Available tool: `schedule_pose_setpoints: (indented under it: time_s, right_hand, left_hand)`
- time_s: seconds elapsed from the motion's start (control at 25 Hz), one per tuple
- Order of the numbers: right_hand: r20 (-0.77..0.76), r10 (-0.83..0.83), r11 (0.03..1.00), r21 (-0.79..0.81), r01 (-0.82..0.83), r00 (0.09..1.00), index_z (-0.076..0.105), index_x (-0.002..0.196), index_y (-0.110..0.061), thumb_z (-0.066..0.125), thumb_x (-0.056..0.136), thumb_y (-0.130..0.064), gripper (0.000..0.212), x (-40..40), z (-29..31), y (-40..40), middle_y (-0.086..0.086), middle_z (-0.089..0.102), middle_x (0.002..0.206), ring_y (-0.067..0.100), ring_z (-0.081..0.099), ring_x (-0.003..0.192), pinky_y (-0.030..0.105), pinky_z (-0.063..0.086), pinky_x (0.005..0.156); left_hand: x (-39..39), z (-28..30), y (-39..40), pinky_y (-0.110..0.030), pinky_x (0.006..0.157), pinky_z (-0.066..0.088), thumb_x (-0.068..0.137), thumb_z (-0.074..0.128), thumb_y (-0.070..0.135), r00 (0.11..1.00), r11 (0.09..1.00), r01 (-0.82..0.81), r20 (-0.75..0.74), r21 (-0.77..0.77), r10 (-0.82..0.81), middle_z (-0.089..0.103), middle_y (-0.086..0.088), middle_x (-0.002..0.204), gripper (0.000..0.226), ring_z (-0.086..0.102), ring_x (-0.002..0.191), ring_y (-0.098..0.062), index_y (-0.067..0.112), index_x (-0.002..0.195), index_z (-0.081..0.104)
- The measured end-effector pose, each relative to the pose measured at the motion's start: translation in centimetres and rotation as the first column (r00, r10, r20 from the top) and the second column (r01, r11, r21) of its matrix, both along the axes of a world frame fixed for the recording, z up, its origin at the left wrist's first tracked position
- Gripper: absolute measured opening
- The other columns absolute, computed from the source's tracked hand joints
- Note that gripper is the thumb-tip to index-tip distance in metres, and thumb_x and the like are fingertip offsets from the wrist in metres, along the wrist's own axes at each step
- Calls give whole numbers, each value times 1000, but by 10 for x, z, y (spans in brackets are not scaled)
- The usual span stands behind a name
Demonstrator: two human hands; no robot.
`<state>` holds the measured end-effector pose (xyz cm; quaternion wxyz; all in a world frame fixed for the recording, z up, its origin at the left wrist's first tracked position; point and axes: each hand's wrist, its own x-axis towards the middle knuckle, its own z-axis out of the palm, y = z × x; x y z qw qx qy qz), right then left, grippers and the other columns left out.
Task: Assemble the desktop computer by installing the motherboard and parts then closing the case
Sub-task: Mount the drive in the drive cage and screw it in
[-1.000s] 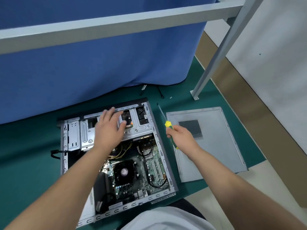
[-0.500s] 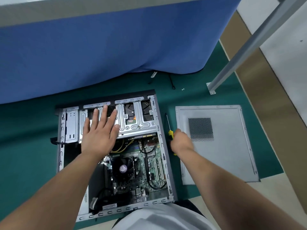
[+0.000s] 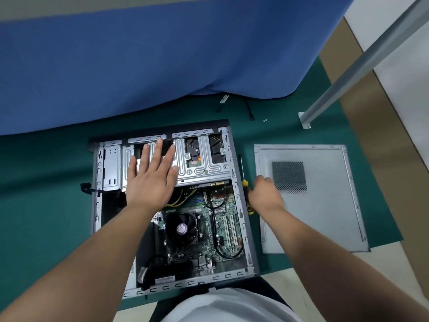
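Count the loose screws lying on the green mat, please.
2, as far as I can see: the screws lie close together on the mat, beyond the case and left of the post foot. More may be hidden or too small to see.

Both forearms are seen bare to the wrists; no sleeves, gloves, watch or rings are visible on the left hand (image 3: 152, 182) or the right hand (image 3: 264, 196). A white garment (image 3: 229, 307) is worn on the torso, over dark clothing (image 3: 267, 289) below.
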<state>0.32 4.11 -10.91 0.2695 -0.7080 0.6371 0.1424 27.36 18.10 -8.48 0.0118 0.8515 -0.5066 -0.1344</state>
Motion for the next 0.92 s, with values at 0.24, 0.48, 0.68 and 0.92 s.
schedule_pose_setpoints:
  time_s: [0.24,0.48,0.68,0.92]
  right_hand:
    - [436,-178,966,-92,240,882,65,119,-15,61,99,-33,28,10,71,6,0,66,111,17,62,102,24,41,86]
    - [522,3,951,-265,159,853,66,113,-22,59,99,-28,17,52,98,57,-4,62,110,-10,54,85,9,37,74]
    - [518,118,977,-211,-7,847,65,110,-26,62,98,-28,12,91,98,101,-9,59,108,-3,56,90,10,40,81]
    - [588,135,990,-39,-139,797,67,100,-32,65,97,-34,4,128,108,131,-17,67,103,-7,59,93,10,40,77]
  left_hand:
    - [18,33,13,-49,126,4,107,43,46,877,952,-179,-480,-249,40,13,10,171,47,3,159,-17,37,153,42]
    - [42,43,87,-47,107,33,97,62,28,612,547,-783,-516,-296,599,46,-11,144,42,41,132,-36,15,135,51]
    - [68,43,98,-42,104,46,97,61,52,-112,281,-910,-833,305,541,62,-4,117,46,59,109,-31,14,124,55]
    - [53,48,102,-28,97,48,97,66,23,360,354,-908,-849,-223,388,63,6,108,10,62,114,-22,22,106,71]
